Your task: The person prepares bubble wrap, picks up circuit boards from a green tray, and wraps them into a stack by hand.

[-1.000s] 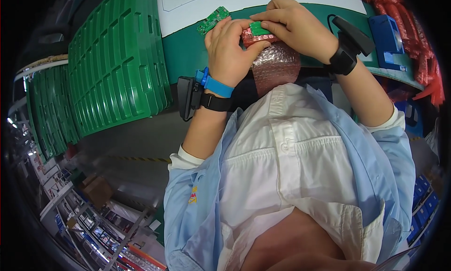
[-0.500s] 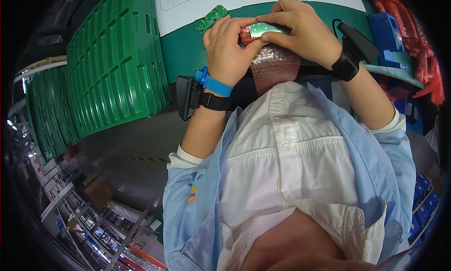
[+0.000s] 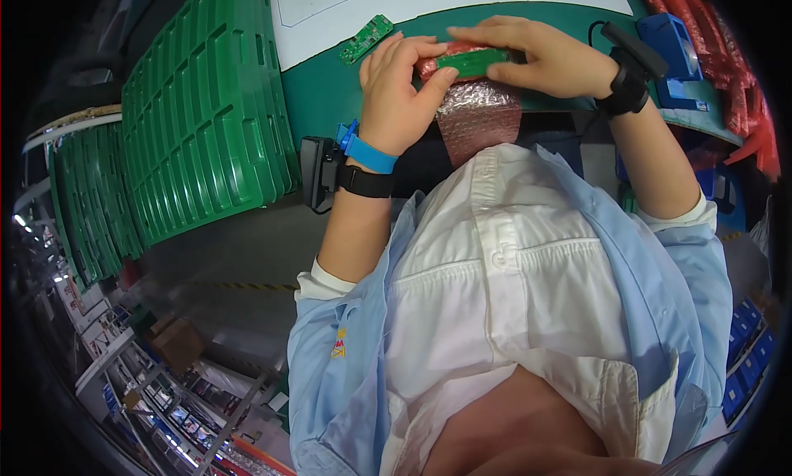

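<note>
A green circuit board [image 3: 470, 63] lies lengthwise between my hands, slightly blurred, with red bubble wrap [image 3: 480, 121] around it and hanging over the table edge towards me. My left hand [image 3: 402, 88] is closed on the left end of the bubble wrap, thumb in front and fingers behind. My right hand [image 3: 554, 61] grips the right end of the board and wrap, its thumb on the near side and its fingers across the far side. A second green circuit board [image 3: 366, 40] lies on the table beyond my left fingers.
A white sheet [image 3: 330, 14] covers the far part of the green table [image 3: 318, 105]. At right stand a blue dispenser-like holder [image 3: 675, 47] and a heap of red bubble-wrap pieces [image 3: 726, 72]. Green plastic crates [image 3: 206, 113] are stacked at left.
The held board has turned, showing a darker green face, and more red wrap shows behind it. My right hand has shifted a little right and its fingers have straightened.
</note>
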The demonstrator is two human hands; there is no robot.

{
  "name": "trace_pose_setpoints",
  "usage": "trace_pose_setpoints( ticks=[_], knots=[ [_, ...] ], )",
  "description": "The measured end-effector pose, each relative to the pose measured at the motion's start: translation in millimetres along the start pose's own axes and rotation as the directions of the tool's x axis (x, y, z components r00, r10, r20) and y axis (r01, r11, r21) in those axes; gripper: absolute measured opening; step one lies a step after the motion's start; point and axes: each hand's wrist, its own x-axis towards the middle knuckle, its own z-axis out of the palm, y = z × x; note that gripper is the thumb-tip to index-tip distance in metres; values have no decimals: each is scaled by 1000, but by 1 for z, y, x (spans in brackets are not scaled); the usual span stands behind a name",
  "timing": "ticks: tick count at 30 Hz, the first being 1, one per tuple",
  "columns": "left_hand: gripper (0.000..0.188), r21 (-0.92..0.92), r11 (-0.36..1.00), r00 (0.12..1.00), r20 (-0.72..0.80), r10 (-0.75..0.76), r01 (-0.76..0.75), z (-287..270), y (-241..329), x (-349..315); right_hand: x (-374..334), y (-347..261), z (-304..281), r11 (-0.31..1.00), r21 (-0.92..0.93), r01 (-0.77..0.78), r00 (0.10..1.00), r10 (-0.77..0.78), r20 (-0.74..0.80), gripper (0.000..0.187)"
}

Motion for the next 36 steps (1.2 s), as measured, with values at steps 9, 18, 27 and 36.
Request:
trace_pose_setpoints(
  ticks=[9,18,27,36],
  knots=[
    [37,38,997,998,-28,-59,60,2,21,0,17,-3,0,980,-183,-83,994,95,56,38],
    [36,73,996,997,-62,-37,41,4,17,0,7,-4,12,883,-418,214,949,-289,-124,35],
    [30,249,958,971,-153,183,-142,13,37,-6,-16,3,-6,907,-312,283,955,-297,4,35],
    [36,81,996,996,-81,45,-39,19,37,-10,-14,15,-6,998,55,-16,999,19,-50,36]
  ],
)
